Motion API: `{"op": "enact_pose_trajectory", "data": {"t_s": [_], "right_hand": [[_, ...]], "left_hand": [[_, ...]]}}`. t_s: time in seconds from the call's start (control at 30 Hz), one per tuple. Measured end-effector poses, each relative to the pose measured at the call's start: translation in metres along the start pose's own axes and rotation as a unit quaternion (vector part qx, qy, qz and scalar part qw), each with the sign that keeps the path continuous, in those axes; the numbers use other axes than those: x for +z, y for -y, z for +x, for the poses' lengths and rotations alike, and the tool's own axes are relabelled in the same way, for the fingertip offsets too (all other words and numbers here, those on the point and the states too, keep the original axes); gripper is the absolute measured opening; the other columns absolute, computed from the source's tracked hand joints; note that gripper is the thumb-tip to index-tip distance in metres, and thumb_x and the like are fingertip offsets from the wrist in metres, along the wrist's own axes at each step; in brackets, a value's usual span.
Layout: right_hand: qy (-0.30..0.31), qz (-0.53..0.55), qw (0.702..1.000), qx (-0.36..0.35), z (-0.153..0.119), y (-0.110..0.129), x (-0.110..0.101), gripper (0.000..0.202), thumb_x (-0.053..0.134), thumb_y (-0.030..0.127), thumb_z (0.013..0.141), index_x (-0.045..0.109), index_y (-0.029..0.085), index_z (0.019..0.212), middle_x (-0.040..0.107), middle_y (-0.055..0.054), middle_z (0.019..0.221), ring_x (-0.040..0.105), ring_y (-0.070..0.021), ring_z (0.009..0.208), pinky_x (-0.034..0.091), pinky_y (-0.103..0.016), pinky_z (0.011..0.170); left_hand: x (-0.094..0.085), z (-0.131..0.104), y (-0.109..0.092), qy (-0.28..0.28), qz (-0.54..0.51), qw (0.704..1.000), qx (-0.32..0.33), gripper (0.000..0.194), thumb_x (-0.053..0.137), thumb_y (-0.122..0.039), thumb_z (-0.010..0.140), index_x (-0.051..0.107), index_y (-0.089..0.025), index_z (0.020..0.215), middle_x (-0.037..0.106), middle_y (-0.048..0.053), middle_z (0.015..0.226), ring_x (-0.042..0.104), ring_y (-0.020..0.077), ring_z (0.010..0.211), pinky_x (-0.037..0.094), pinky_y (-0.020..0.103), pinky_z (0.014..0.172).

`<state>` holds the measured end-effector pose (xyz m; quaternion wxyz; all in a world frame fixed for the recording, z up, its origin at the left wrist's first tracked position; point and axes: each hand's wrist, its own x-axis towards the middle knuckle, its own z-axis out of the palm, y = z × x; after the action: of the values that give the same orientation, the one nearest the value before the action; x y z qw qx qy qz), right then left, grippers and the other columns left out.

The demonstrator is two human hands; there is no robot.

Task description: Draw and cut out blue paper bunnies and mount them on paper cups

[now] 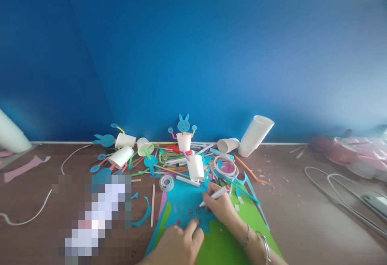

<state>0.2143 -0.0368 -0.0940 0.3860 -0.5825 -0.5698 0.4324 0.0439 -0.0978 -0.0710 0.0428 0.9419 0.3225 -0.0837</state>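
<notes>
My right hand (219, 204) is closed around a white marker (219, 193) with a red end. The marker's tip is low over a blue sheet of paper (178, 194), beside small drawn circles. Those circles and a small red heart-like mark are on the sheet's lower part. At the sheet's lower edge my left hand (178, 244) rests with its fingers loosely bent and apart, pressing on the paper. Green paper (223, 245) lies underneath. Another white marker (188, 181) lies along the blue sheet's far edge, next to a roll of tape (166, 182).
A paper cup with a blue rabbit figure (183, 126) stands by the blue wall. Several cups lie tipped among straws and scraps. A tall stack of cups (255, 136) leans at right. White cables (332, 180) and a phone (376, 202) lie right. A pixelated patch hides the left.
</notes>
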Motion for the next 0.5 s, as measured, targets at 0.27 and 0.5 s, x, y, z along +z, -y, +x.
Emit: {"op": "enact_pose_trajectory", "data": {"t_s": [0.27, 0.5], "right_hand": [[-0.005, -0.013, 1.0, -0.005, 0.0, -0.0008, 0.0014, 0.021, 0.052, 0.023, 0.068, 0.035, 0.024, 0.056, 0.044, 0.009, 0.039, 0.045, -0.0097, 0.037, 0.033, -0.019, 0.038], [-0.015, 0.021, 1.0, 0.011, 0.0008, 0.0018, -0.0024, 0.02, 0.052, 0.028, 0.07, 0.036, 0.024, 0.057, 0.05, 0.006, 0.037, 0.049, -0.0117, 0.036, 0.033, -0.02, 0.036]], "left_hand": [[-0.0002, -0.0004, 0.0001, -0.008, -0.012, 1.0, 0.002, 0.015, 0.045, -0.017, 0.088, 0.049, -0.014, 0.102, 0.059, 0.016, 0.12, 0.068, 0.0226, 0.066, 0.056, 0.036, 0.051], [-0.002, -0.0006, 0.0, 0.0, -0.01, 1.0, -0.003, 0.015, 0.045, -0.018, 0.088, 0.049, -0.014, 0.103, 0.058, 0.017, 0.121, 0.068, 0.0218, 0.066, 0.056, 0.034, 0.054]]}}
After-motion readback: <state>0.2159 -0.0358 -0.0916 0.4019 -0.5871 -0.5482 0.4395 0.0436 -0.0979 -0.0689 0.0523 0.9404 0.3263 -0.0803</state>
